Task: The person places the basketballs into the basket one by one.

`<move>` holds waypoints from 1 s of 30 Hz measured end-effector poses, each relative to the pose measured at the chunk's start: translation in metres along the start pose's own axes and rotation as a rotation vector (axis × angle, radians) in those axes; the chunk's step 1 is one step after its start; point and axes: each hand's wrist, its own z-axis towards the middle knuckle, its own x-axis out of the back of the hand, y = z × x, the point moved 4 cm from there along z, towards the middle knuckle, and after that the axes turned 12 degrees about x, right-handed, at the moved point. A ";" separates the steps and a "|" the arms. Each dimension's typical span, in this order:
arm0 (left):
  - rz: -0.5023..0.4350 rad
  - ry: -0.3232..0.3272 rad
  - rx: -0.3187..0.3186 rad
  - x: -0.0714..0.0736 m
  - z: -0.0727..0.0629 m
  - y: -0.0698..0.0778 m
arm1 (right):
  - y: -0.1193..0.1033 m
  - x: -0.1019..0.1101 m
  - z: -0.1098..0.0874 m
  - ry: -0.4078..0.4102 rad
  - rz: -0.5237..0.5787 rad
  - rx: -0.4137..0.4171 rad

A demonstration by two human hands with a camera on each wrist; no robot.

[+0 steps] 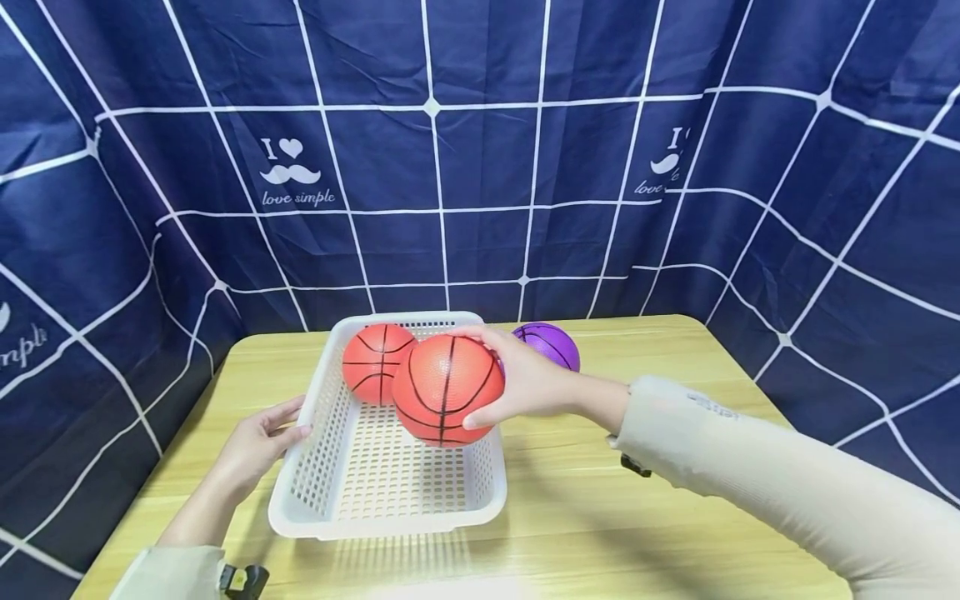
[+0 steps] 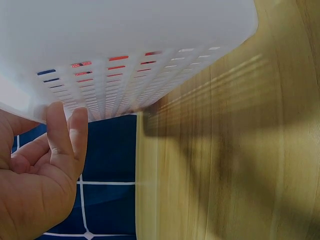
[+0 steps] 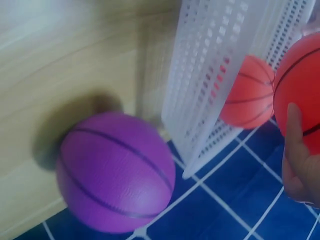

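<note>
My right hand grips a small orange-red basketball from its right side, thumb in front and fingers behind. The ball is held over the white perforated plastic basket. A second orange-red basketball sits inside the basket at the back left, partly covered by the held ball. With thumb and fingers, my left hand holds the basket's left rim; in the left wrist view, its fingers lie against the outer side under the rim. A purple basketball rests on the table right of the basket, partly hidden by my right hand in the head view.
The basket stands on a light wood-grain table with rounded back corners. Dark blue cloth with white grid lines hangs behind the table and along both sides.
</note>
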 end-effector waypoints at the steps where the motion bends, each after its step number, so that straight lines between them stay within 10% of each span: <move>1: 0.002 0.002 0.000 0.000 0.000 0.000 | 0.001 -0.004 0.002 -0.008 -0.001 0.007; 30: -0.018 -0.005 -0.006 0.000 0.000 0.001 | 0.013 -0.095 0.045 -0.188 -0.131 -0.129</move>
